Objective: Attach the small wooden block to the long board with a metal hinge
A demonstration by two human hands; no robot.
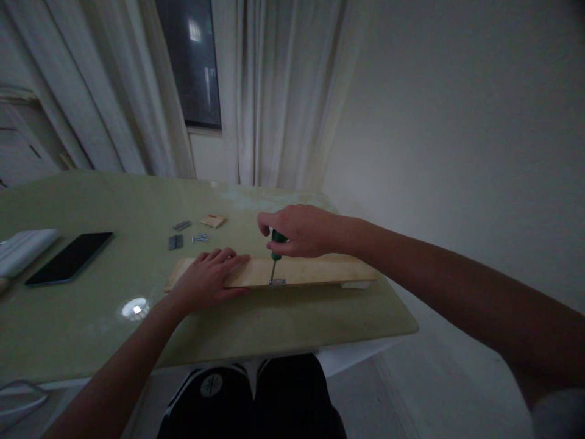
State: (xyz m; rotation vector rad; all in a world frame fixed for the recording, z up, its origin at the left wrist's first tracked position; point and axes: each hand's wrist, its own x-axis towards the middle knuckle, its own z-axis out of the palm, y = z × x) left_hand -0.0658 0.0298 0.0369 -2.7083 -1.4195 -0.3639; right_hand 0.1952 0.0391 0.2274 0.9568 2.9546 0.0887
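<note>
A pale wooden board [315, 270] lies lengthwise near the front of the table. My left hand [210, 277] grips its left part, fingers across the top and thumb along the near edge. In my right hand [304, 231], closed from above, is a green-handled screwdriver [276, 255]. It stands nearly upright, its tip down at a small metal hinge [277, 282] on the board's near edge. Whether a screw sits under the tip I cannot tell. Beyond my left hand lie several screws [200, 238], a loose hinge [175, 242] and another metal piece [181, 225].
A small brown packet [213, 221] lies behind the screws. On the left are a dark tablet [70, 259] and a white object [27, 250]. A white block [355, 285] shows under the board's right end. The table's edge [292, 352] runs just above my knees; a wall stands to the right.
</note>
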